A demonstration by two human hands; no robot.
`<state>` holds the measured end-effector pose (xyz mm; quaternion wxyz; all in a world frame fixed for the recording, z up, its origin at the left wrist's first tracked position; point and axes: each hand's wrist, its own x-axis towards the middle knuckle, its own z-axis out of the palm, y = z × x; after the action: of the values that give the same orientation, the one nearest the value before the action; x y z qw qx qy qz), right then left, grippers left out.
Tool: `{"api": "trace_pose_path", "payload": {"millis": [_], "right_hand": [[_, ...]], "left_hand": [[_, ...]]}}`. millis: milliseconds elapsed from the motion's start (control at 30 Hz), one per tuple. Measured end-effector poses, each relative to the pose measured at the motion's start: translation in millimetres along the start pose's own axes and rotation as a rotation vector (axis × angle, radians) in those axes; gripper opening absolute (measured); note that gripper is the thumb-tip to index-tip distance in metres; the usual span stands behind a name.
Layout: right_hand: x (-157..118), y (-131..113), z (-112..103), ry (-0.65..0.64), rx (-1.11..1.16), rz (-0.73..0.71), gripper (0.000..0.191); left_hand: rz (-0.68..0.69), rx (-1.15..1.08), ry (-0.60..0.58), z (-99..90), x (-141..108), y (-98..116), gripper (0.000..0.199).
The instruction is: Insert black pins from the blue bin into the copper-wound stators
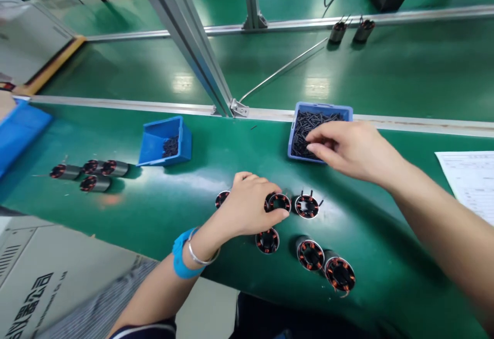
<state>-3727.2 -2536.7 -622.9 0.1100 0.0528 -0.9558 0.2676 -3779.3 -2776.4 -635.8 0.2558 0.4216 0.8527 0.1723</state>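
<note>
My left hand (247, 205) curls around a motor stator (279, 203) with copper windings, thumb on its near side and fingers on its far side. My right hand (351, 146) is over a blue-violet bin (294, 155) filled with short black tubes (304, 130). Its thumb and forefinger come close together at the tubes; whatever they pinch is too small to make out. Just right of my left hand stands another stator (307, 206) with black-sleeved leads sticking up. Nearer to me are a single stator (267, 240) and a pair, one stator (310, 254) beside another (339, 273).
A tilted blue bin (165, 143) holds fewer black pieces. Several stators (95, 183) lie grouped at the left. An aluminium post (193, 40) rises from the rail behind the bins. A paper sheet (469, 179) is at the right; two stators (337, 31) stand beyond the rail.
</note>
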Motion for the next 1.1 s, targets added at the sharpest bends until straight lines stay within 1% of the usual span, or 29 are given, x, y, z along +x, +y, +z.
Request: {"api": "trace_pose_path", "payload": {"millis": [67, 133, 200, 300, 333, 367, 400, 433, 533, 600, 667, 733, 767, 833, 867, 900, 933, 967, 1067, 1100], "right_hand": [[10, -7, 3, -0.021, -0.037, -0.034, 0.015], [11, -20, 8, -0.111, -0.009, -0.056, 0.018], [7, -37, 14, -0.297, -0.028, -0.068, 0.020], [6, -57, 25, -0.631, -0.183, -0.093, 0.019], [8, -61, 28, -0.705, -0.224, -0.098, 0.018], [10, -62, 31, -0.740, -0.244, -0.090, 0.017], [12, -63, 34, -0.740, -0.236, -0.072, 0.017], [13, -62, 37, -0.714, -0.201, -0.047, 0.017], [9, -55, 48, -0.582, -0.051, -0.020, 0.019], [2, -50, 54, -0.500, -0.019, -0.068, 0.018], [-5, -48, 57, -0.401, -0.045, -0.141, 0.016], [-8, -47, 51, -0.240, -0.058, -0.195, 0.018], [-6, -46, 44, -0.149, -0.050, -0.189, 0.020], [2, -42, 28, 0.043, -0.042, -0.120, 0.022], [9, -37, 20, 0.109, -0.062, -0.075, 0.022], [16, -30, 13, 0.133, -0.102, -0.033, 0.021], [24, -21, 9, 0.115, -0.160, 0.006, 0.022], [30, -11, 7, 0.059, -0.231, 0.033, 0.022], [42, 17, 11, -0.191, -0.405, 0.041, 0.025], [43, 24, 14, -0.238, -0.435, 0.024, 0.029]], "left_hand": [[0.021, -0.013, 0.012, 3.1, 5, 1, 0.028], [0.037, -0.046, 0.009, 4.6, 7, 2, 0.025], [0.032, -0.088, 0.015, 5.8, 7, 2, 0.026], [-0.016, -0.154, 0.094, 9.2, 4, 2, 0.026], [-0.037, -0.174, 0.127, 10.8, 2, 2, 0.028], [-0.058, -0.192, 0.158, 12.3, 1, 2, 0.030], [-0.078, -0.210, 0.183, 13.8, 0, 1, 0.033], [-0.096, -0.230, 0.200, 14.9, -1, 1, 0.036], [-0.113, -0.289, 0.202, 16.6, -1, 0, 0.044], [-0.100, -0.316, 0.192, 16.9, 0, -1, 0.044], [-0.089, -0.319, 0.201, 17.5, 2, -2, 0.041], [-0.090, -0.300, 0.214, 18.5, 3, -2, 0.039], [-0.093, -0.288, 0.217, 19.0, 3, -2, 0.039], [-0.099, -0.275, 0.210, 19.0, 4, -2, 0.040], [-0.100, -0.275, 0.201, 18.3, 5, -3, 0.039], [-0.098, -0.279, 0.188, 17.0, 6, -3, 0.038], [-0.091, -0.283, 0.174, 15.0, 7, -4, 0.035], [-0.073, -0.287, 0.158, 12.5, 8, -4, 0.033], [0.027, -0.282, 0.114, 3.8, 15, -6, 0.025], [0.055, -0.267, 0.112, 1.5, 17, -6, 0.021]]}}
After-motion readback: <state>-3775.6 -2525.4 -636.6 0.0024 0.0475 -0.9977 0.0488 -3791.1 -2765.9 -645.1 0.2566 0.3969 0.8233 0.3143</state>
